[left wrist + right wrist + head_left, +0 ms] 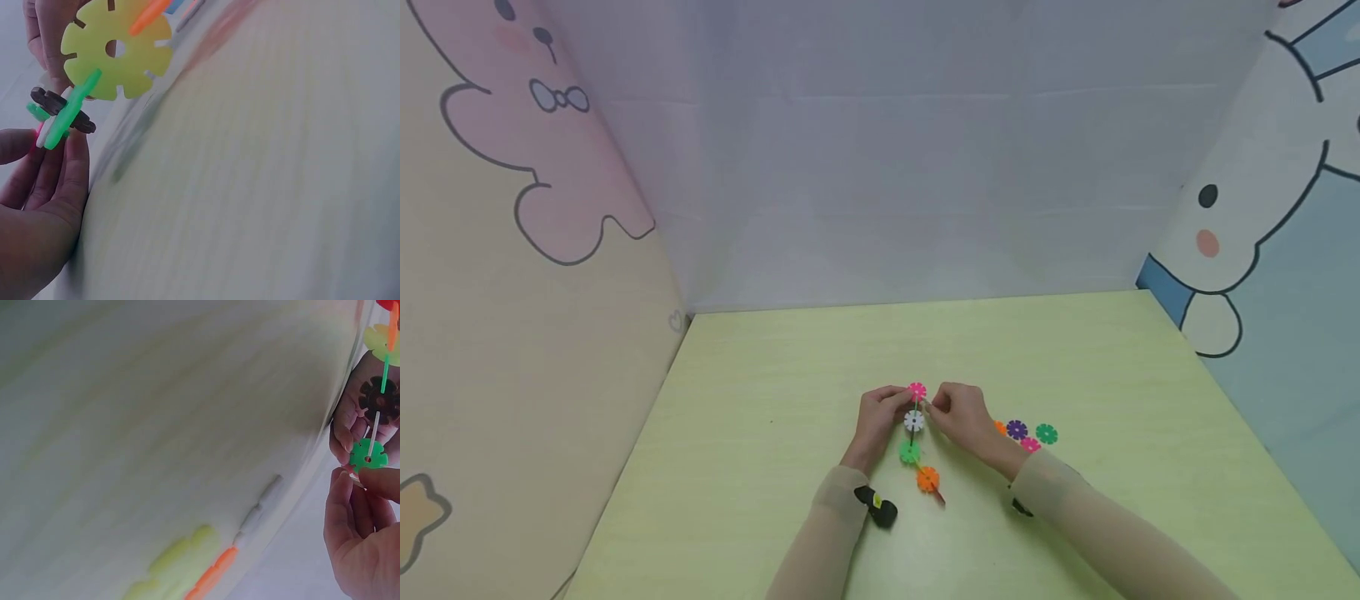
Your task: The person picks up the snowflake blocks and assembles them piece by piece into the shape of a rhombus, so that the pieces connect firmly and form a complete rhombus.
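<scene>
A hanging chain of notched plastic flower discs runs down between the hands. From its top come a pink disc, a white disc, a light green disc and an orange disc, with a red-brown disc at the tail. A yellow disc and a brown disc link in between, and a darker green disc sits near the top. My left hand pinches the pink end. Close beside it, my right hand pinches a thin pale disc, mostly hidden by the fingers.
Loose discs lie on the table by the right forearm: orange, purple, pink and green. Yellow and grey ones show in the right wrist view. Printed curtains surround the table.
</scene>
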`<state>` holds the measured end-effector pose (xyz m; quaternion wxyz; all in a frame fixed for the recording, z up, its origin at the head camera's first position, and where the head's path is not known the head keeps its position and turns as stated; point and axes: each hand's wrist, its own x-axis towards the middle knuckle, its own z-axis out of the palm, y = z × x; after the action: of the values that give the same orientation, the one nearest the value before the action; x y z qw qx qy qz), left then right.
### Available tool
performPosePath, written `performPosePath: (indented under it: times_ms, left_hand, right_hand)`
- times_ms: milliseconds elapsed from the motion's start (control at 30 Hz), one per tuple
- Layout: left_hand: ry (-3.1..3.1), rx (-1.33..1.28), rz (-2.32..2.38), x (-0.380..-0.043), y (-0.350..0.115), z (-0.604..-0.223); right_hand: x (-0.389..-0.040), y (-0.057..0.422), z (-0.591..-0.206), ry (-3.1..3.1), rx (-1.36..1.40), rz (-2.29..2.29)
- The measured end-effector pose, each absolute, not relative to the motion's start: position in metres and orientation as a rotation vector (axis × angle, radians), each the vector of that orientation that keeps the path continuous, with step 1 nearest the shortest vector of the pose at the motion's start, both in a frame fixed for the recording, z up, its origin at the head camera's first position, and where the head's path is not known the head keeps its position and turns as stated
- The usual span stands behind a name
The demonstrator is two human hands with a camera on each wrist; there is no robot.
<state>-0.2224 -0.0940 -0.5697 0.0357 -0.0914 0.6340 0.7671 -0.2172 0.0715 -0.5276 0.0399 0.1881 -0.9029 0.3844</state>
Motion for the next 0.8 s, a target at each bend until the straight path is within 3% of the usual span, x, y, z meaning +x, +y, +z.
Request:
performPosePath:
  times_ms: [533, 800]
  left_hand:
    - [1.943, -0.23, 2.314, -0.22, -0.096, -0.562]
    - [1.892, -0.191, 2.333, -0.208, -0.096, -0.538]
  right_hand:
    - [-0.219, 0.07, -0.53, -2.792, 0.6, 1.109]
    - [-0.222, 0.075, -0.528, -2.8, 0.626, 1.162]
